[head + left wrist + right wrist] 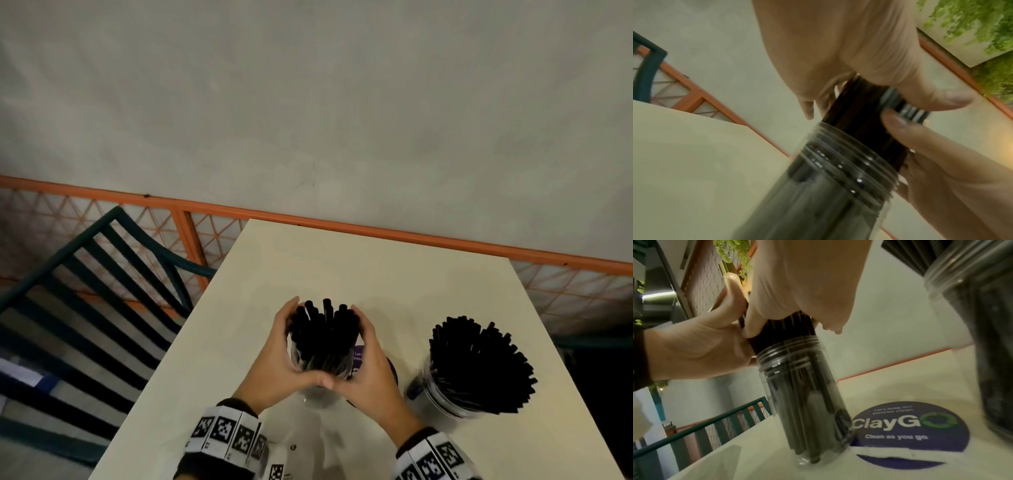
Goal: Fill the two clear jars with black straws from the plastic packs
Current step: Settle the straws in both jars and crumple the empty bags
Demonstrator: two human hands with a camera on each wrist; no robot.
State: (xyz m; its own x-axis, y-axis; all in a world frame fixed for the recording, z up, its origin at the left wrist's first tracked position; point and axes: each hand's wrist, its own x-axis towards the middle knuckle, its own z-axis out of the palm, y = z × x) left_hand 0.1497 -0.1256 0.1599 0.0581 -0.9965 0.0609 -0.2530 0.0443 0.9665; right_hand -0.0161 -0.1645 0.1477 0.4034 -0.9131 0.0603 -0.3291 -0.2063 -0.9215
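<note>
A clear jar stands at the table's middle with a tight bundle of black straws rising out of its mouth. My left hand and right hand cup the bundle from both sides, fingers curled round it, thumbs meeting at the near side. In the left wrist view the left hand wraps the straws above the threaded jar neck, with the right hand opposite. The right wrist view has the jar upright on the table. A second clear jar, packed with straws, stands to the right.
The cream table ends at an orange mesh railing. A round purple ClayGO sticker lies between the jars, with a strip of clear plastic across its near edge. A dark green slatted chair stands left of the table.
</note>
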